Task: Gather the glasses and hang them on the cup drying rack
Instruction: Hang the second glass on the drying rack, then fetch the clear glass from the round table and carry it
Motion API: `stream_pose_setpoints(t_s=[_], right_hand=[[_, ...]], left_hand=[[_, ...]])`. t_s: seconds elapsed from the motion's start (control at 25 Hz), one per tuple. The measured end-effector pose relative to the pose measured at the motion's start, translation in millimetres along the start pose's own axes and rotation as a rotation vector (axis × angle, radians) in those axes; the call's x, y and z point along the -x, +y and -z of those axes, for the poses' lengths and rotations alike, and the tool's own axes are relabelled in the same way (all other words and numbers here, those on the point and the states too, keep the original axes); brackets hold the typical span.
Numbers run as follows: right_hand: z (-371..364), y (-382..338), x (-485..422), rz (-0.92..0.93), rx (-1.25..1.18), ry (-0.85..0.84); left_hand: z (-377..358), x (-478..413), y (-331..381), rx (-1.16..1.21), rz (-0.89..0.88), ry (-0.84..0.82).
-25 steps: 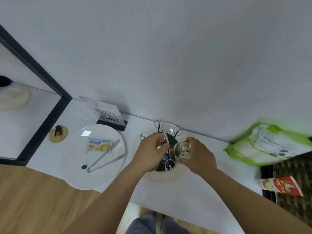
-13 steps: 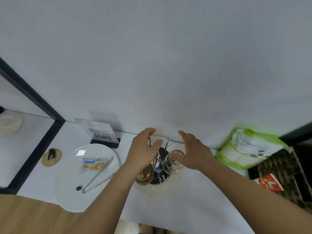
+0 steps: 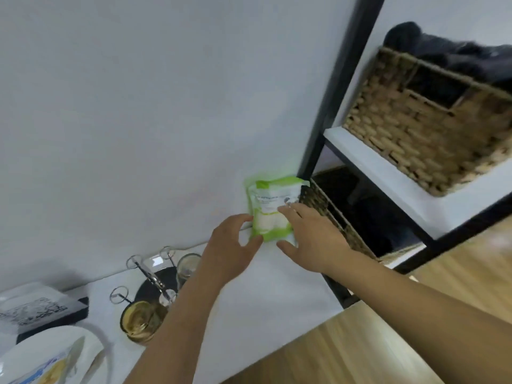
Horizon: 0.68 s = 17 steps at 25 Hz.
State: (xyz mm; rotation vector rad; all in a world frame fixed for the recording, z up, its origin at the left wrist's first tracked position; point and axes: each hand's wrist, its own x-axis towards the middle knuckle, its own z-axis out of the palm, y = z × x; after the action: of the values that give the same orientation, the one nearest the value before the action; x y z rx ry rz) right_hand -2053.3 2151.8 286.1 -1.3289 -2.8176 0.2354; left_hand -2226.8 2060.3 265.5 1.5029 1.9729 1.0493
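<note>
The cup drying rack (image 3: 151, 278) of thin wire arms with ring tips stands on a round dark base at the lower left. An amber-tinted glass (image 3: 141, 320) hangs on its near side and a clear glass (image 3: 187, 268) on its right side, partly behind my left forearm. My left hand (image 3: 231, 249) hovers over the white table with fingers spread, holding nothing, its fingertips next to a green and white packet (image 3: 273, 210). My right hand (image 3: 311, 236) is open too, its fingers lying against the packet's right side.
A white plate (image 3: 91, 342) with a snack wrapper sits at the bottom left beside a QR code stand (image 3: 36, 311). A black-framed shelf (image 3: 382, 173) on the right carries a wicker basket (image 3: 415, 123); another basket (image 3: 332, 217) stands below it. Wooden floor lies beyond the table edge.
The view has swung right. Both hands have left the rack and moved right to the green packet; two glasses now hang on the rack.
</note>
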Motion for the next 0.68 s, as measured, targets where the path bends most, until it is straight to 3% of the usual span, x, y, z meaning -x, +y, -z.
stream_pose_setpoints(t_s=[0.24, 0.44, 0.56, 0.68], right_hand=[[29.0, 91.2, 89.7, -0.03, -0.148, 0.277], [54.4, 177.7, 197.6, 0.0, -0.257, 0.386], [71.9, 251.3, 273.8, -0.109, -0.284, 0.488], [81.4, 332.2, 346.2, -0.338, -0.276, 0.543]], left_hand=[[-80.5, 25.4, 102.9, -0.027, -0.172, -0.109], [-182.3, 71.7, 205.1, -0.052, -0.293, -0.176], [-255.4, 88.0, 275.4, -0.04, -0.35, -0.261], [-331.2, 98.8, 344.7, -0.07, -0.416, -0.383]])
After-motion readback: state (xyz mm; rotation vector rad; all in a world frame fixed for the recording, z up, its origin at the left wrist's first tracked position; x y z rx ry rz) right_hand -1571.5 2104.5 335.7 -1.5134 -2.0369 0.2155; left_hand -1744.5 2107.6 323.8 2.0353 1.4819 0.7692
